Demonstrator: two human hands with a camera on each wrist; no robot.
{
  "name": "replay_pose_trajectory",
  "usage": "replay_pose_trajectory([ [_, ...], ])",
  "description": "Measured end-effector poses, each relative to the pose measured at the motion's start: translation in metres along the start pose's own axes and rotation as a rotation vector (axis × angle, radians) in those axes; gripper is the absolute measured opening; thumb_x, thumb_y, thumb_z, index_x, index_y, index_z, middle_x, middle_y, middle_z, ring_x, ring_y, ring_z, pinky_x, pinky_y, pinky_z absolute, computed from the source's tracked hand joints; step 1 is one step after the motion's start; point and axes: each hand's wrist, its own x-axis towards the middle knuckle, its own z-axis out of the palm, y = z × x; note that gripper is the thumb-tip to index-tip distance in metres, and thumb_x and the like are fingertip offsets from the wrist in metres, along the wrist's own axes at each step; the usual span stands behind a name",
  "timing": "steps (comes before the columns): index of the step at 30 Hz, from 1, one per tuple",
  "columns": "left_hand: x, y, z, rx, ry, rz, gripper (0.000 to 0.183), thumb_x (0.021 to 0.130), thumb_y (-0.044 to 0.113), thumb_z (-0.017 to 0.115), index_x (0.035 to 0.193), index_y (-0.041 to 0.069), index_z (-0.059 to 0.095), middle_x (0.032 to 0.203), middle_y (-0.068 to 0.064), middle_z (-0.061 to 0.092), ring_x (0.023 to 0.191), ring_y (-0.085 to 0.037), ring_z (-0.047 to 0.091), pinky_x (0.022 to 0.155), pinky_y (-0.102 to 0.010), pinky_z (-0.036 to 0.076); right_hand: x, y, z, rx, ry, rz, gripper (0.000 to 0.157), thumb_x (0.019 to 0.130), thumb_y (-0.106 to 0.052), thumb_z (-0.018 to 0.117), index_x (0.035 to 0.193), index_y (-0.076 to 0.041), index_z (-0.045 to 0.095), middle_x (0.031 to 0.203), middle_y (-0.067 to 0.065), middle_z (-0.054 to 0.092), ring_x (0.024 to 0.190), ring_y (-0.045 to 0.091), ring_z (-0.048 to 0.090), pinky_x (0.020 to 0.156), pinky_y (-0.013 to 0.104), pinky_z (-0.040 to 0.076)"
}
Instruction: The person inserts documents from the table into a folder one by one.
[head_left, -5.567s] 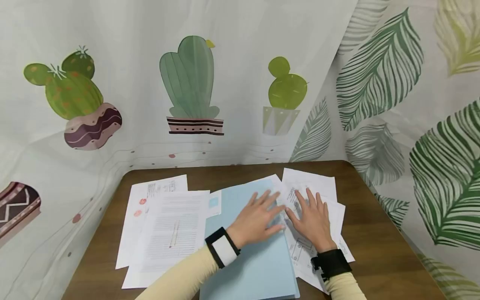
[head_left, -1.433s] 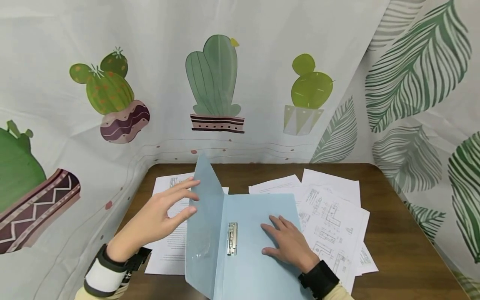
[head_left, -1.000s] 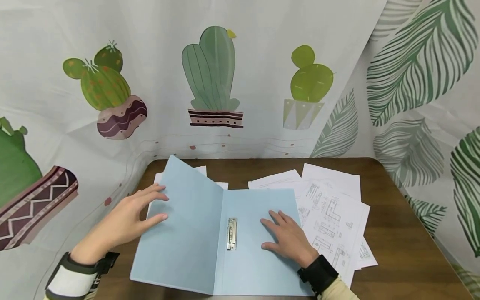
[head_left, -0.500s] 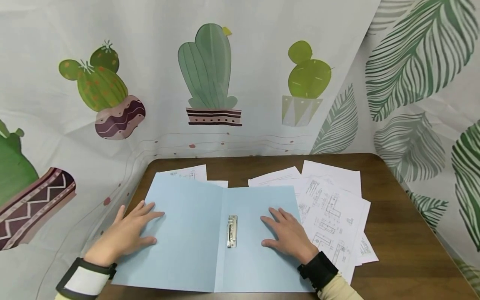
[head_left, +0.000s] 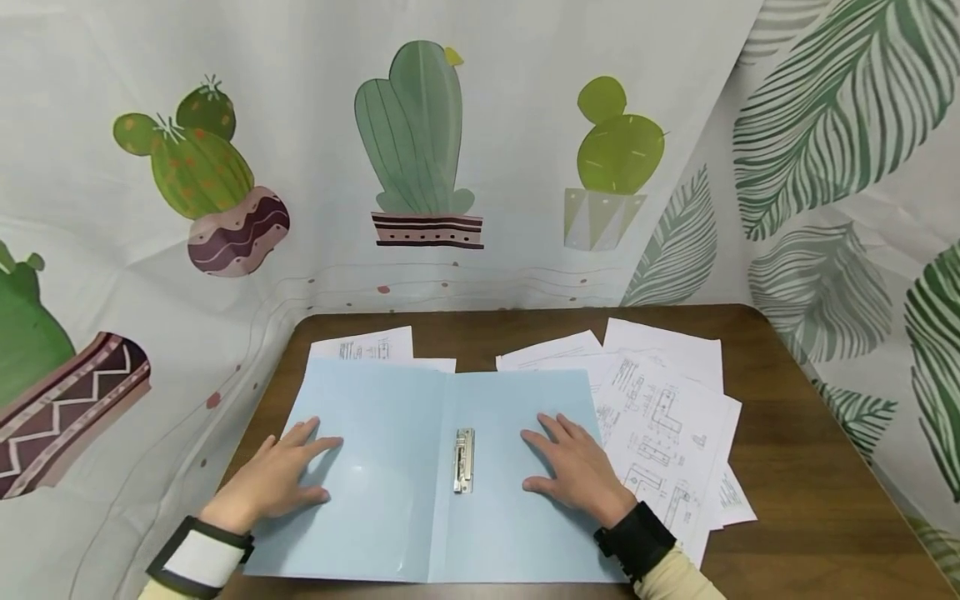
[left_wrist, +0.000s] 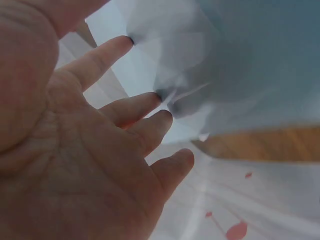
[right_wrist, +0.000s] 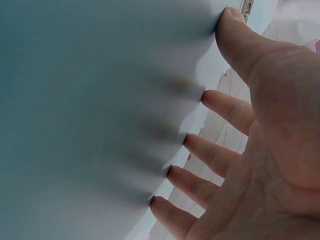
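Note:
A light blue file folder lies spread wide on the table, both covers down. Its metal clip sits just right of the spine. My left hand rests on the left cover near its outer edge, fingers spread; in the left wrist view its fingertips meet the blue surface. On the right cover lies my right hand, fingers apart; the right wrist view shows its fingertips pressing the blue cover. Neither hand grips anything.
Right of the folder lie several overlapping sheets with technical drawings, partly under it. More printed papers stick out behind the left cover. The brown table backs onto a curtain printed with cacti and leaves.
The folder was closed, then my left hand swung its front cover left and down flat. In the last half second that hand slid slightly right. My right hand has stayed on the right cover.

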Motion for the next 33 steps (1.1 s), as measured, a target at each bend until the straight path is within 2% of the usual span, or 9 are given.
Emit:
replay_pose_trajectory([
  [4,0.006,0.009,0.013,-0.024,-0.018,0.001,0.073,0.075,0.035,0.09,0.139,0.009,0.063,0.151,-0.039,0.04,0.138,-0.058,0.039,0.102,-0.078,0.031,0.0,0.0,0.0,-0.007,0.006,-0.002,0.07,0.083,-0.048,0.083,0.141,-0.013,0.063,0.153,0.021,0.049,0.141,0.048,0.042,0.112,0.06,0.037],
  [14,0.023,0.044,0.037,-0.05,0.009,-0.003,0.073,0.077,0.039,0.089,0.137,0.007,0.064,0.15,-0.042,0.038,0.138,-0.063,0.035,0.103,-0.075,0.036,-0.001,-0.001,0.001,-0.008,-0.013,0.015,0.072,0.083,-0.049,0.083,0.142,-0.014,0.062,0.153,0.019,0.049,0.142,0.047,0.042,0.112,0.06,0.037],
  [27,0.051,0.095,0.066,-0.17,0.026,0.009,0.071,0.081,0.04,0.087,0.139,0.007,0.063,0.156,-0.035,0.037,0.145,-0.06,0.027,0.11,-0.075,0.027,0.0,-0.002,-0.001,-0.006,-0.003,0.011,0.072,0.083,-0.048,0.083,0.143,-0.014,0.062,0.153,0.021,0.049,0.142,0.048,0.042,0.114,0.06,0.035],
  [33,0.055,0.106,0.077,-0.22,0.063,0.009,0.071,0.08,0.04,0.087,0.138,0.006,0.064,0.157,-0.035,0.034,0.146,-0.058,0.025,0.111,-0.075,0.024,0.001,-0.003,0.0,-0.01,-0.008,0.015,0.073,0.082,-0.049,0.084,0.143,-0.014,0.062,0.154,0.02,0.048,0.143,0.047,0.041,0.114,0.06,0.034],
])
